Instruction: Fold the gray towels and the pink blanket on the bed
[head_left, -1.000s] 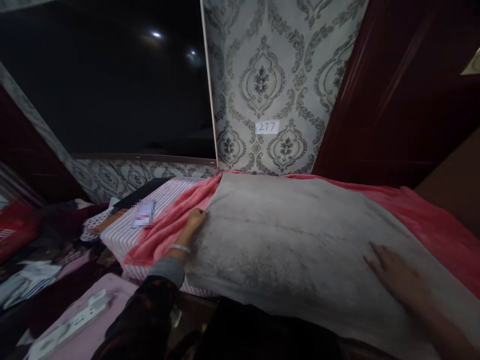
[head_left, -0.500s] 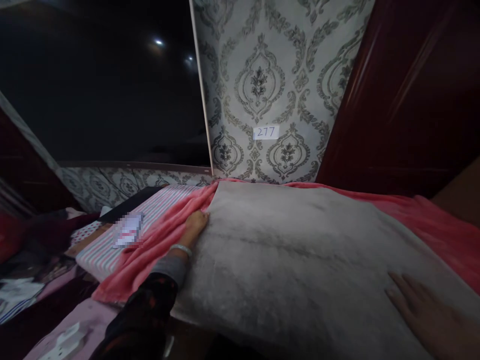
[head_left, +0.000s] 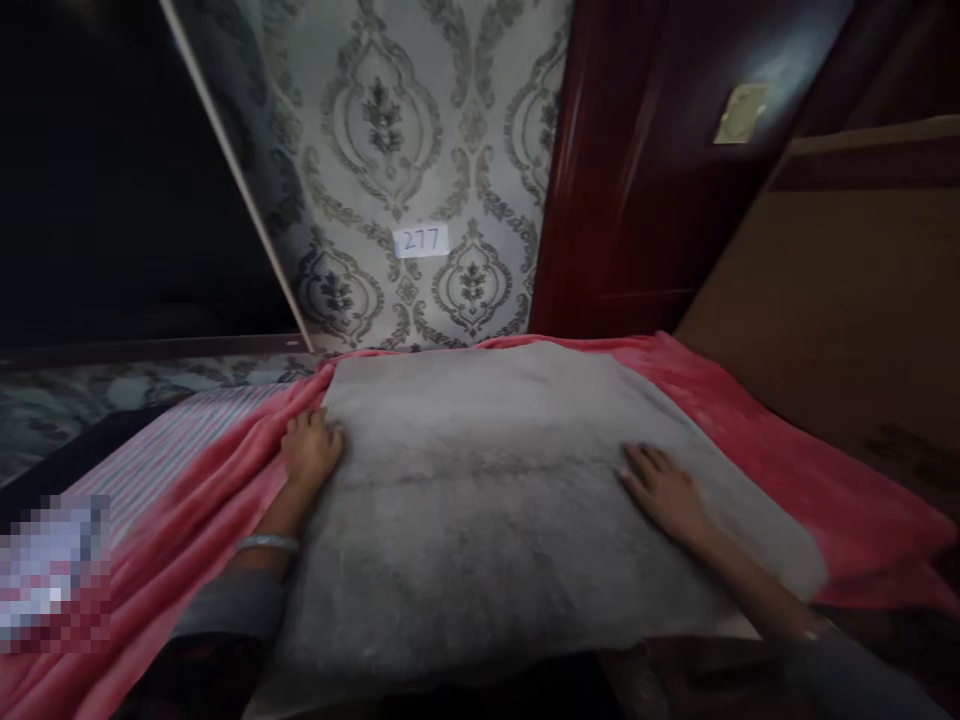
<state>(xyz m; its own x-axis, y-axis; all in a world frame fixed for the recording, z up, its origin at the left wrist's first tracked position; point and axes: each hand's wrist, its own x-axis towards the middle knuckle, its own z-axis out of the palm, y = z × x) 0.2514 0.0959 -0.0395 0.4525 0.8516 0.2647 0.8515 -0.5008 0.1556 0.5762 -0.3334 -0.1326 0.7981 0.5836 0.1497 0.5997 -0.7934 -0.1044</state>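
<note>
A grey, soft-looking cloth [head_left: 480,540] lies spread over a pink plush blanket [head_left: 750,460], with a faint crease running across its middle. My left hand [head_left: 311,447] rests on the cloth's left edge, fingers slightly bent and a little apart, beside the pink folds. On the right part of the grey cloth, my right hand [head_left: 666,492] lies palm down with its fingers stretched out. A bracelet circles my left wrist.
Striped fabric [head_left: 172,440] shows at the left, with a blurred-out item [head_left: 52,575] near it. Behind stand a dark screen [head_left: 127,180], patterned wallpaper with a "277" label [head_left: 421,240], and a dark red panel [head_left: 622,180]. A brown board [head_left: 847,290] leans at the right.
The view has swung to the right, bringing the brown board and wall switch into sight. My right hand now lies nearer the cloth's middle; my left hand stays at its left edge.
</note>
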